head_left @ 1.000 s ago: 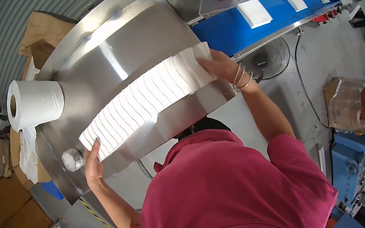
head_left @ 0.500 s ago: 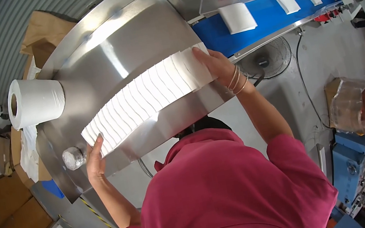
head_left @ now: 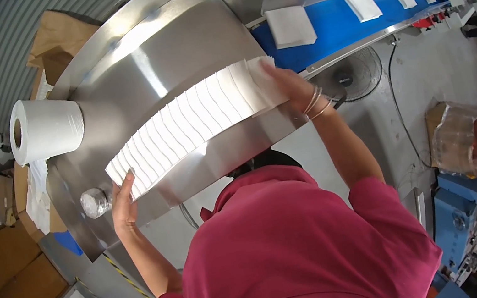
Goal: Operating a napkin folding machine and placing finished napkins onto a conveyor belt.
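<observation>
A long, curved row of overlapping folded white sheets (head_left: 183, 125) lies along a stainless steel table (head_left: 193, 35) in front of me. My left hand (head_left: 124, 198) grips its left end, thumb against the near side and the other fingers partly hidden by the sheets. At the far right end my right hand (head_left: 290, 85), bangles on its wrist, rests with straight fingers against the last sheets; it is slightly blurred. Beyond it a blue conveyor belt (head_left: 332, 27) carries several folded white sheets, the closest being a larger folded sheet (head_left: 291, 28) near the table's edge.
A big white roll (head_left: 53, 127) stands on the table's left, with a small clear-wrapped roll (head_left: 95, 203) near my left hand. Raised metal walls edge the table's back. A floor fan (head_left: 347, 75) sits below the conveyor. Cardboard boxes (head_left: 27, 291) are stacked at left; blue machinery (head_left: 460, 212) stands at right.
The folded sheets on the belt have moved left toward the table, and another shows at the belt's far end. My right hand has slid slightly right, its fingers straighter. My left hand stays put.
</observation>
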Demonstrator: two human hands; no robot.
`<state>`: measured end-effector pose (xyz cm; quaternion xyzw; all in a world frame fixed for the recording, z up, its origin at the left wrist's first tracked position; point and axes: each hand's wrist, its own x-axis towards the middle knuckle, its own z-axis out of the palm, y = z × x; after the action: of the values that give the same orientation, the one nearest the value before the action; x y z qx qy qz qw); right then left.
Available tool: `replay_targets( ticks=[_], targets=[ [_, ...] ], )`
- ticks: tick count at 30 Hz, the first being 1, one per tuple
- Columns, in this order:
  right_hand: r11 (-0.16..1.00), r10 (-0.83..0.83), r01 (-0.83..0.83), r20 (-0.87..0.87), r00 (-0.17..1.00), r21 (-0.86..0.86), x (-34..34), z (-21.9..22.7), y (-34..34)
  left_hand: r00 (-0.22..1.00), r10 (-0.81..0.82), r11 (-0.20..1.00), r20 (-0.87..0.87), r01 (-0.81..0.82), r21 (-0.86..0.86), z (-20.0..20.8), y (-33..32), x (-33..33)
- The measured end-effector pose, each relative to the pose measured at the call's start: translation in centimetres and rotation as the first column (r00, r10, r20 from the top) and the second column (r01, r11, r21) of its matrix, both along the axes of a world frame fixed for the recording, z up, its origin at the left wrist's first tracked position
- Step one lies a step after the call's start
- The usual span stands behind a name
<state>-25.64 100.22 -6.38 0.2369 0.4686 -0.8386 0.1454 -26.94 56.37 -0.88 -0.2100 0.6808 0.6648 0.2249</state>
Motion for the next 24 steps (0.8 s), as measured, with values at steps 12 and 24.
replay_targets(
  ticks=[12, 24],
  targets=[
    [0.686, 0.119, -0.082, 0.0, 0.993, 0.723, -0.1, 1.2, -1.9, 0.999, 0.05, 0.999, 0.01, -0.05, -0.002, 0.1, 0.0, -0.1],
    [0.987, -0.058, 0.061, 0.023, 0.998, -0.148, -0.5, 0.8, -0.5, 1.0, -0.022, 0.998, -0.017, 0.023, 0.064, -0.1, 1.2, -0.3]
  ],
)
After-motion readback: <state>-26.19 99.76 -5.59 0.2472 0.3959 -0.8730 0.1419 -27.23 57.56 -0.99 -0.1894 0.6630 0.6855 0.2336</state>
